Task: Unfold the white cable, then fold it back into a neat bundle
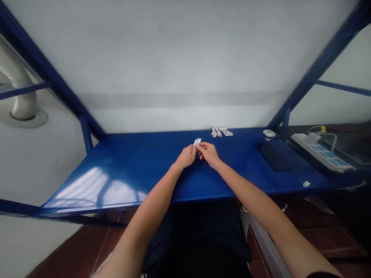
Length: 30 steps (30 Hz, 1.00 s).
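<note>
Both of my hands meet over the middle of the blue table [139,158]. My left hand [187,155] is closed around a small white cable bundle [197,141], whose looped top sticks out above the fingers. From the right, my right hand [209,153] pinches the same bundle near its lower end with thumb and forefinger. The fingers hide most of its lower part. Behind my right hand, at the table's back edge, several coiled white cables [222,131] lie side by side.
A dark phone [273,156] lies at the right, with a white rounded case [269,133] behind it. Near the front right edge sits a small white piece [306,184]. A power strip [324,152] with plugged-in leads is further right. Blue frame posts [85,133] flank the table.
</note>
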Each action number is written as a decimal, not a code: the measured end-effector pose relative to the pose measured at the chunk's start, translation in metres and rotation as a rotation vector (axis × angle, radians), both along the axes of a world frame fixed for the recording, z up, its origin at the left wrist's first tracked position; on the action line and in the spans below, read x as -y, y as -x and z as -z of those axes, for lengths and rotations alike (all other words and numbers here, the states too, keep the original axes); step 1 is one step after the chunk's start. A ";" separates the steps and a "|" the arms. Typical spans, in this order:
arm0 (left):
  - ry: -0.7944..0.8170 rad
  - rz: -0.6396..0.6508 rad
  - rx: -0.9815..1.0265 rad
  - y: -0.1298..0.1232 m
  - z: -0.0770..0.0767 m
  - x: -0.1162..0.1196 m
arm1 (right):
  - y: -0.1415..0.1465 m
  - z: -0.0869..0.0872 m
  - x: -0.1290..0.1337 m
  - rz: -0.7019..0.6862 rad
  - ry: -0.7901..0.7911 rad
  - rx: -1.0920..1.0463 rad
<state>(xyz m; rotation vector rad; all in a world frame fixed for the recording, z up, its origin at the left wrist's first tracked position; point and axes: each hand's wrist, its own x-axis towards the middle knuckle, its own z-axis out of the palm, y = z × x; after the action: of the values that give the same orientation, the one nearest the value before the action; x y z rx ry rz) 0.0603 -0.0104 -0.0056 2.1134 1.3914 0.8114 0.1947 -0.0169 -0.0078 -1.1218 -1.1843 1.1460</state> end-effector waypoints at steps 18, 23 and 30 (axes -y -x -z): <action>-0.038 -0.096 -0.643 -0.018 -0.005 0.024 | -0.011 -0.009 -0.003 -0.172 0.356 -0.115; -0.062 -0.100 -0.656 -0.017 -0.001 0.023 | -0.011 -0.010 0.001 -0.111 0.173 0.191; -0.032 -0.109 -0.636 -0.016 -0.004 0.023 | -0.014 -0.016 0.011 -0.057 -0.344 0.807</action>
<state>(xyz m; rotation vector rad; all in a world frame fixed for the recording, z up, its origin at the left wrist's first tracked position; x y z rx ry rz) 0.0758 -0.0332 -0.0016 2.4551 1.8179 0.1860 0.2088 -0.0279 0.0078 -1.3187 -1.9496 0.4752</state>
